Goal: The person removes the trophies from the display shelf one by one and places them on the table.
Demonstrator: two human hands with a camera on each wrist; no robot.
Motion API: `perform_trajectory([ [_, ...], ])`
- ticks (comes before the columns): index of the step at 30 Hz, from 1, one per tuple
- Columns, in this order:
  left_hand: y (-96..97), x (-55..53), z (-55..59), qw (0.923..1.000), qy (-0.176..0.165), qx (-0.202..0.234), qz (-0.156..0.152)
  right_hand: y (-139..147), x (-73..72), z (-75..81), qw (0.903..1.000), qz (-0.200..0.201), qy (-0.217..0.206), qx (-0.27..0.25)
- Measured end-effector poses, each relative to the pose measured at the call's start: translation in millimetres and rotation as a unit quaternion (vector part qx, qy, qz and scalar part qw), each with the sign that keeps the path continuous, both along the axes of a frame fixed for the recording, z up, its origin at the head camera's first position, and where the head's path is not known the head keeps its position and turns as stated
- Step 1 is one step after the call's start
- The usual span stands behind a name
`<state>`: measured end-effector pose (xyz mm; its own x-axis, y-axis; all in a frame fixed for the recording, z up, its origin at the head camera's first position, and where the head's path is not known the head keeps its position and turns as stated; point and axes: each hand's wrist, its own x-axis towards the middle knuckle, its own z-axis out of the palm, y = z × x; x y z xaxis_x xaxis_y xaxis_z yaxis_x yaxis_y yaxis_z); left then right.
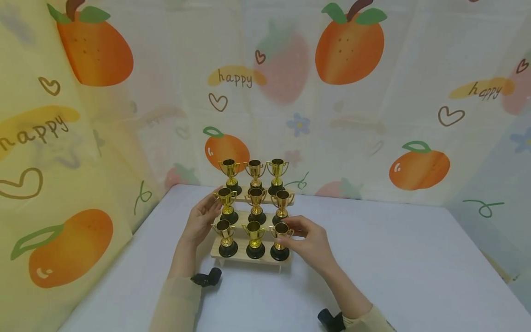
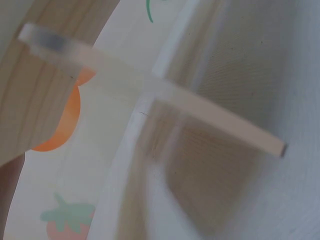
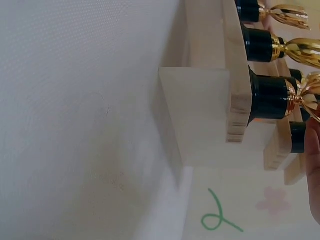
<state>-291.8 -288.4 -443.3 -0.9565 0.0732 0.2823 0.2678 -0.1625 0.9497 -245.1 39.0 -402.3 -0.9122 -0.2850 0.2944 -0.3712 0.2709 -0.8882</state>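
your right hand (image 1: 315, 242) is pinching the front right trophy (image 1: 280, 250) around its gold cup with thumb and fingers, while its black base is standing at the right end of the lowest step of the wooden rack (image 1: 242, 256). your left hand (image 1: 202, 220) is reaching along the rack's left side, just beside the middle row's left trophy (image 1: 228, 213), but its fingertips are hiding, so you cannot tell whether they are gripping anything.

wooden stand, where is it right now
In the head view, the wooden stand sits slightly left of centre on the white table, between the left hand and the right hand.
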Motion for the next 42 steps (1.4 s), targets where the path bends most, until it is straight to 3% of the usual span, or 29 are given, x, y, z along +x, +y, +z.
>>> perform_trajectory([
  [10,-0.5,-0.1,-1.1,0.9995,0.023,0.015,-0.017,-3.1,0.9,-0.1,0.9999,-0.013,0.005,0.005],
  [27,0.6,-1.9,-1.1,1.0000,-0.002,-0.003,0.003,-0.1,1.3,-0.7,0.9996,-0.018,0.024,-0.003],
  [42,0.5,-1.1,-0.2,1.0000,-0.005,-0.003,0.005,24.9,-3.2,-2.4,0.9973,-0.045,0.059,0.002],
])
